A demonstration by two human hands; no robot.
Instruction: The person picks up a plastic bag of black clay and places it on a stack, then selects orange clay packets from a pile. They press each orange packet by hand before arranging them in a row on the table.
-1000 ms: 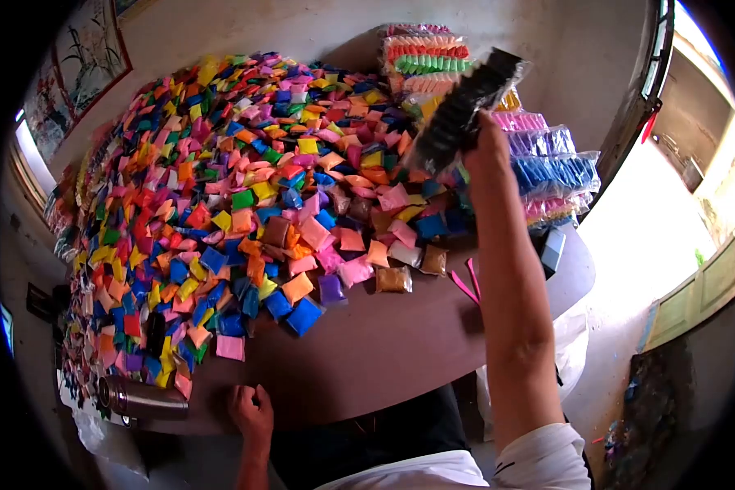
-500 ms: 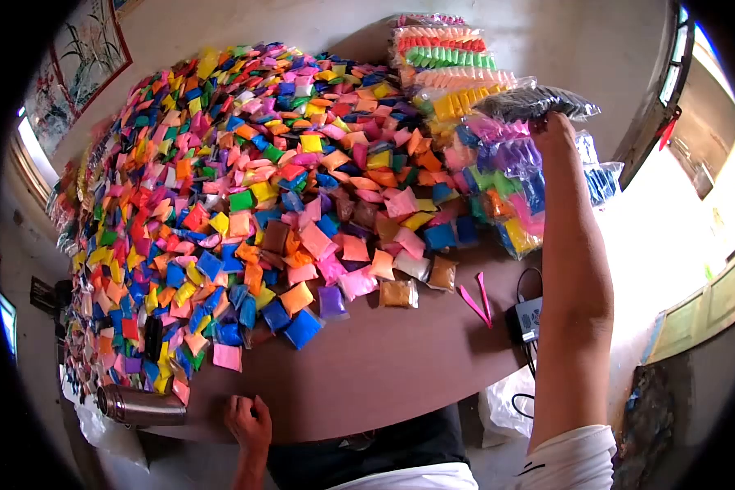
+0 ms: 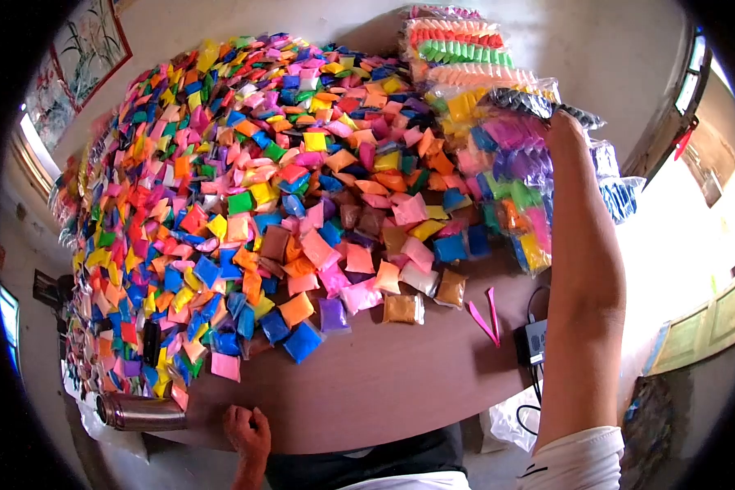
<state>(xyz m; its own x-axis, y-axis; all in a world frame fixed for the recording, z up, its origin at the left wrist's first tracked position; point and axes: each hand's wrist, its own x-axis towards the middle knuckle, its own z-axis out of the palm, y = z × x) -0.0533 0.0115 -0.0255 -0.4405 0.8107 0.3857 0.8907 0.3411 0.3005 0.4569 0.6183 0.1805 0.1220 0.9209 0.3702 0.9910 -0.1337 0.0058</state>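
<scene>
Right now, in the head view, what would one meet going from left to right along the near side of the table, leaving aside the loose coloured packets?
Metal flask, left hand, pink tweezers, grey box with cables, right forearm.

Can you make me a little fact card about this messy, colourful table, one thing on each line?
Table: smooth brown top
Big heap: small soft-looking plastic packets in many colours
Stack behind: clear plastic bags of packets in rows
Right hand: at a clear bag of black packets; fingers mostly hidden
Left hand: curled, by the near edge, holding nothing visible
Near the left hand: shiny metal cylinder, lying sideways
Pink thing: thin V shape
</scene>
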